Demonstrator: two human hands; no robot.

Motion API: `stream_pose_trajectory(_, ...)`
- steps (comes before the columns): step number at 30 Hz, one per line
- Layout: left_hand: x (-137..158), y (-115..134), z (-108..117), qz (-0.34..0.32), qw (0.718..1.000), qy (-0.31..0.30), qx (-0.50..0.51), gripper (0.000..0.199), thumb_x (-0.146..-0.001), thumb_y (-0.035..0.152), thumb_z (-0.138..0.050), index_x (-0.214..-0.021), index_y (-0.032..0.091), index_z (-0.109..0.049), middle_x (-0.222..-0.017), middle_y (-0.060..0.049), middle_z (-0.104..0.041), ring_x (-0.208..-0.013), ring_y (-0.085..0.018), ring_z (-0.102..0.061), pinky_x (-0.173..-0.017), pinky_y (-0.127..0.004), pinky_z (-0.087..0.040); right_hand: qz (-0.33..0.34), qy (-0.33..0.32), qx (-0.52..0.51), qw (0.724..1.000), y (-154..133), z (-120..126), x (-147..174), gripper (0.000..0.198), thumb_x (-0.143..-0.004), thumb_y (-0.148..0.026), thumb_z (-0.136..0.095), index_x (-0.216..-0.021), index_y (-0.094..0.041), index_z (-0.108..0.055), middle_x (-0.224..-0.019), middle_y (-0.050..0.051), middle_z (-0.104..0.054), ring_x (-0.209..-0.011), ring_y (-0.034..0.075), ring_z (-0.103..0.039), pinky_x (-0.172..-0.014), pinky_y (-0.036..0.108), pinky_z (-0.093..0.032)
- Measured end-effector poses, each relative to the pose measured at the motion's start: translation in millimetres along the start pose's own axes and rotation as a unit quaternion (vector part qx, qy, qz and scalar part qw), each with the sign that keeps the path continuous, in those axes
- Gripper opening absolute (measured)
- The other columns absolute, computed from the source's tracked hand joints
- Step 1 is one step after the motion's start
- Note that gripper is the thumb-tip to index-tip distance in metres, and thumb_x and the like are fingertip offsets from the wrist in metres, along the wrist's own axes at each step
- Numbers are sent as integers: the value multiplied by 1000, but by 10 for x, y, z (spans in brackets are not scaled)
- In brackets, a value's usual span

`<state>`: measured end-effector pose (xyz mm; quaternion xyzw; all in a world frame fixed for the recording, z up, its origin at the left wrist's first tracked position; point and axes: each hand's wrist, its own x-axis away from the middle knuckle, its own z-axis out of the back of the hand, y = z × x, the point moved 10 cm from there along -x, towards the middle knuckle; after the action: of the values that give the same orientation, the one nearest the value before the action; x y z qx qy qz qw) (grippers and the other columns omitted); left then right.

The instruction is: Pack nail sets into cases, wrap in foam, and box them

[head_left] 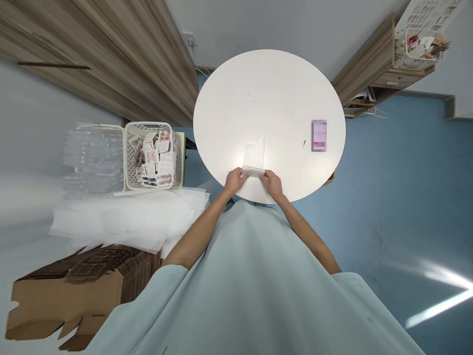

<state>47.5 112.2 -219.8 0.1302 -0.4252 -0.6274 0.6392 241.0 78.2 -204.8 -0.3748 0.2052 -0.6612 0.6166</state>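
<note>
On the near part of the white oval table [266, 93] lies a translucent whitish plastic wrapping sheet [254, 154]. Its near edge is folded or rolled into a narrow band, and the rest stretches flat away from me. My left hand [235, 180] grips the left end of that band with thumb and fingers. At the right end, my right hand [272, 184] pinches the band in the same way. Whether anything is wrapped inside the fold, I cannot tell.
A phone [319, 135] lies on the table's right side. To the left stand a white basket [127, 162] of small printed cards, stacked clear plastic packs [94, 160], white sheets [129, 214] and flattened cardboard boxes [70, 301]. A wooden cabinet [373, 59] is at the far right.
</note>
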Motion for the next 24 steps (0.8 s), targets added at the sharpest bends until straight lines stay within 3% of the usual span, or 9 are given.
stream_pose_trajectory(3,-120,-36,-18,41,999,-5,-28,29,-96,44,-70,-79,20,-65,-84,-7,-69,-81,-25,-63,-73,-35,-45,-33,12,-3,999,42,13,-88,28,-107,-41,-54,-111,-20,-72,-113,9,-73,-99,23,-70,-88,34,-55)
stream_pose_trajectory(6,-182,-29,-80,63,996,-20,-63,29,-95,44,-70,-79,20,-64,-82,-8,-67,-82,-26,-64,-74,-36,-45,-78,8,6,997,120,-19,-169,22,-104,-37,-58,-109,-20,-72,-112,8,-72,-96,22,-69,-87,35,-55)
stream_pose_trajectory(8,-200,-6,-98,73,994,-9,-77,24,-97,42,-69,-92,18,-68,-93,-11,-70,-90,-29,-66,-80,-38,-49,-116,7,18,993,189,-29,-207,24,-103,-36,-60,-117,-20,-70,-113,9,-72,-97,24,-69,-88,37,-56)
stream_pose_trajectory(10,-218,42,-68,74,993,29,-90,32,-96,36,-70,-119,14,-67,-117,-18,-70,-109,-34,-67,-92,-42,-51,-130,18,40,991,211,-5,-246,34,-102,-35,-61,-132,-19,-65,-121,11,-70,-105,27,-69,-91,41,-58)
stream_pose_trajectory(13,-282,264,-64,-12,990,62,-129,64,-93,22,-68,-153,11,-47,-157,-25,-51,-145,-40,-50,-115,-51,-44,-44,33,87,995,44,27,-354,50,-100,-26,-60,-149,-19,-54,-148,17,-59,-133,32,-60,-106,48,-56)
stream_pose_trajectory(15,-322,448,-174,-108,982,20,-153,70,-93,16,-61,-160,13,-42,-169,-23,-41,-157,-38,-37,-125,-55,-35,50,5,113,992,-116,-36,-421,59,-97,-21,-60,-155,-18,-50,-164,17,-47,-152,33,-44,-120,51,-47)
stream_pose_trajectory(17,-333,542,-284,-171,970,-38,-169,70,-92,14,-55,-161,12,-42,-169,-21,-42,-160,-35,-35,-129,-56,-30,110,-50,129,984,-181,-147,-463,67,-95,-21,-62,-160,-15,-46,-170,17,-41,-159,32,-35,-127,52,-40)
stream_pose_trajectory(20,-326,545,-307,-190,959,-77,-197,67,-92,15,-50,-159,8,-45,-167,-21,-46,-158,-33,-40,-130,-53,-31,135,-107,148,974,-144,-243,-488,77,-93,-24,-68,-164,-13,-40,-171,19,-41,-160,33,-37,-128,53,-38)
stream_pose_trajectory(24,-214,524,-257,-189,953,-89,-220,65,-94,19,-51,-158,9,-47,-165,-20,-49,-156,-32,-43,-131,-52,-29,155,-112,184,964,-132,-258,-374,78,-94,-25,-70,-164,-11,-40,-170,21,-42,-159,34,-39,-127,52,-39)
